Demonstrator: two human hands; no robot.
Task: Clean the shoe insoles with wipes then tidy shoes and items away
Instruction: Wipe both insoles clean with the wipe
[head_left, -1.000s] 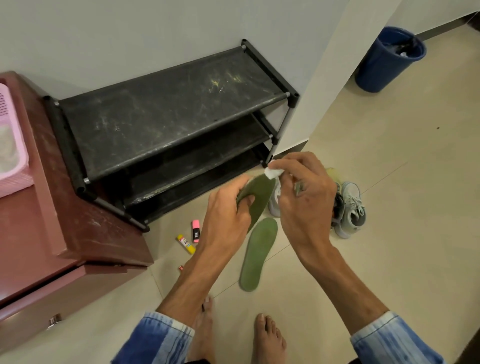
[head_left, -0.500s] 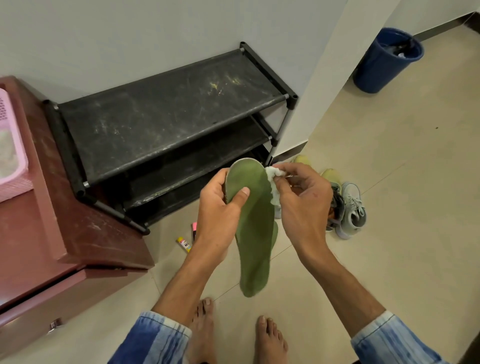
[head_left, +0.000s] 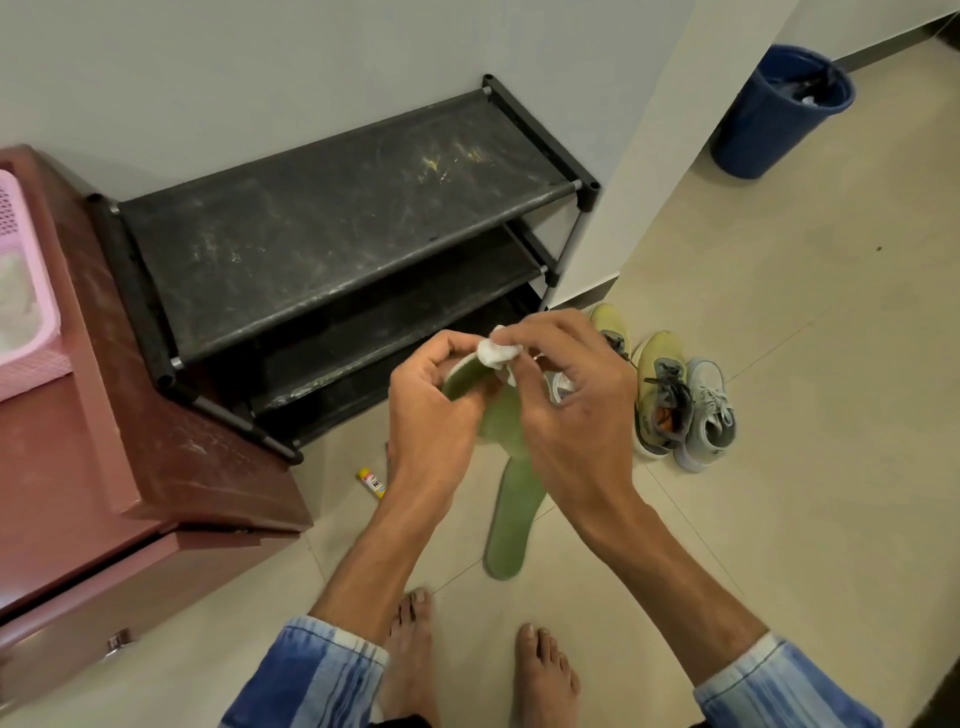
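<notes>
The left grip (head_left: 431, 410) curls round one insole (head_left: 460, 379) and holds it off the floor with one end up. This way the right grip (head_left: 566, 415), which pinches a wipe (head_left: 496, 353), can rub that end against firm support. The second insole (head_left: 511, 525) lies on the floor under the hands, probably waiting its turn. The shoes (head_left: 670, 400) stand aside by the wall corner.

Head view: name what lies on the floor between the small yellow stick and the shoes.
A green insole lies flat on the floor between the yellow stick and the shoes, shown in the head view.
</notes>
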